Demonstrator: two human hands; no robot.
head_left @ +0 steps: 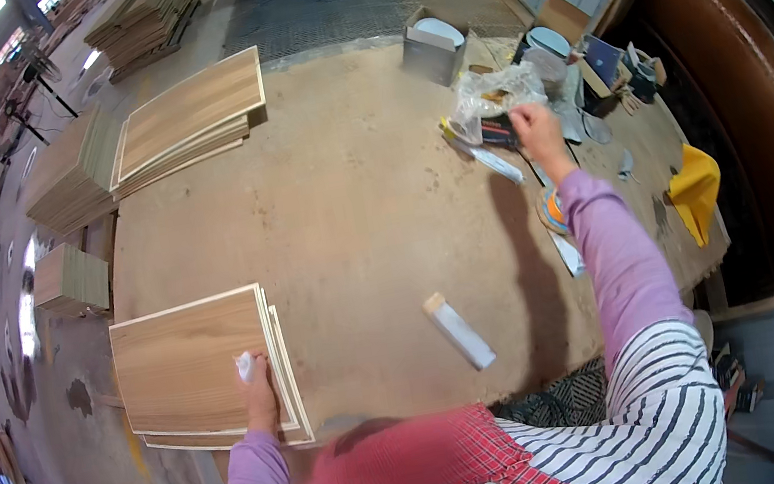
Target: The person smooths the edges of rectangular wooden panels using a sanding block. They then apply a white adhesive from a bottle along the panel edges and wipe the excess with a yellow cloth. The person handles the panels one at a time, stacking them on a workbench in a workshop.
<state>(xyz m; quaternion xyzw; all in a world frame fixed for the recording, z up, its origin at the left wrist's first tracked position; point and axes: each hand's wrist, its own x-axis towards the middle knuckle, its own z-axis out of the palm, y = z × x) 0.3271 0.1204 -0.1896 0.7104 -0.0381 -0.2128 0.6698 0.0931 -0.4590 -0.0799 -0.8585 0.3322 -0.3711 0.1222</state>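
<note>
My left hand [260, 396] rests at the right end of the near stack of wood-grain panels [183, 350], its fingers closed round a small white wad [245, 367] that looks like cloth or tissue. On the far right of the table, my right hand [541, 138] has its fingers drawn together over a black box [497, 130]. Right behind it lies a clear plastic bag [495, 93]. Whatever the right fingers grip, if anything, is hidden. A roll of orange tape [554, 209] sits under the right forearm, partly covered by the sleeve.
A white block with a bare wood end [460, 332] lies mid-table. More panels [189, 111] are stacked at the far left. Tubs, boxes and a grey carton [434, 50] crowd the back right. A yellow cloth [696, 193] hangs at the right edge.
</note>
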